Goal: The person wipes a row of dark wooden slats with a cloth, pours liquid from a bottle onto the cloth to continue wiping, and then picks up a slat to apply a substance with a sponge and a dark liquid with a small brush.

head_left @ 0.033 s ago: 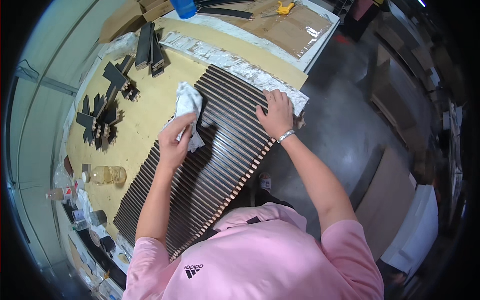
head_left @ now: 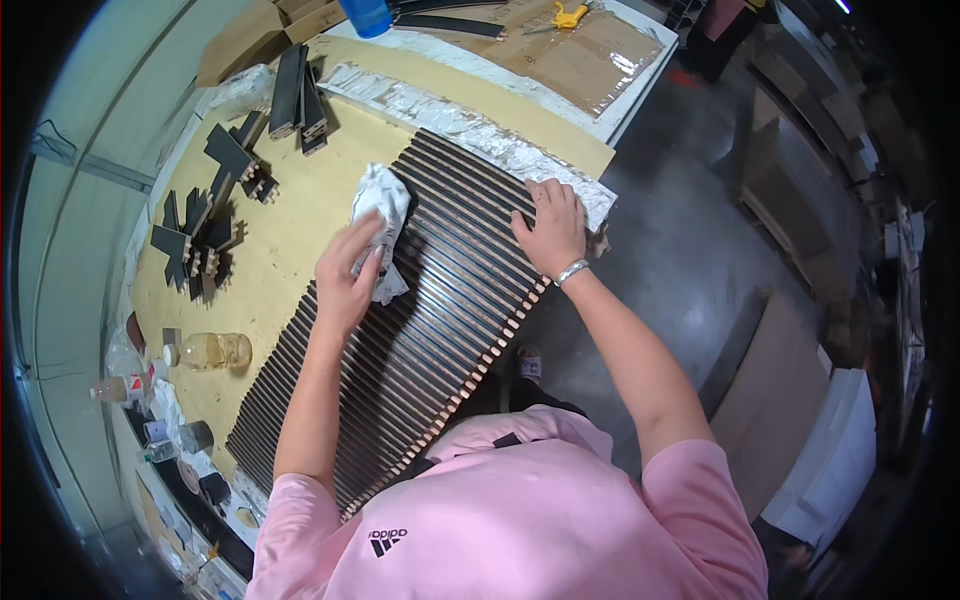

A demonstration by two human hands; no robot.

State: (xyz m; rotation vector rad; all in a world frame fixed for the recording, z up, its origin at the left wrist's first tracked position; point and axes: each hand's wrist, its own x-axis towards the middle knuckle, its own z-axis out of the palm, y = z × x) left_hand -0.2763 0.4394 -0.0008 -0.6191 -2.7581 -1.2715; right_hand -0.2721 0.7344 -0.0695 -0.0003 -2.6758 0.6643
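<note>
The left hand (head_left: 345,278) presses a crumpled white cloth (head_left: 383,215), bunched at its one o'clock, onto a dark slatted panel (head_left: 420,330). The right hand (head_left: 550,228) lies flat, fingers spread, on the panel's edge at three o'clock. The panel rests on a tan workbench (head_left: 290,240) over grey concrete floor (head_left: 680,250). Small bottles at the bench's eight o'clock rim blur.
</note>
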